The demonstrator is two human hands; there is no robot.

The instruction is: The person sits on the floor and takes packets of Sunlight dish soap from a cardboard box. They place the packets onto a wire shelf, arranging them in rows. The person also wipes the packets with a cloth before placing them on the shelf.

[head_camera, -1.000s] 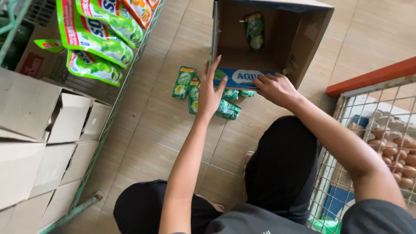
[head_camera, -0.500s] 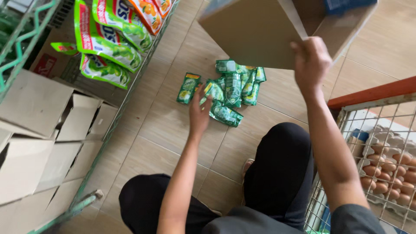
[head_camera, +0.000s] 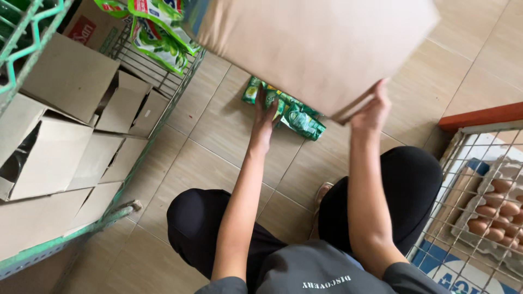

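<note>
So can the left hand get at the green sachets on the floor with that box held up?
Probably yes: the left hand already rests on the green sachets, while the right hand holds the cardboard box lifted above the pile, off the floor.

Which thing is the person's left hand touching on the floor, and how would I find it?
Look at the tan tiled floor in front of the crouching person, just under the big brown cardboard box lifted by the right hand. There, the left hand rests on a small pile of green packets. They are the only shiny green things lying loose on the tiles, not hanging on the wire rack.
</note>
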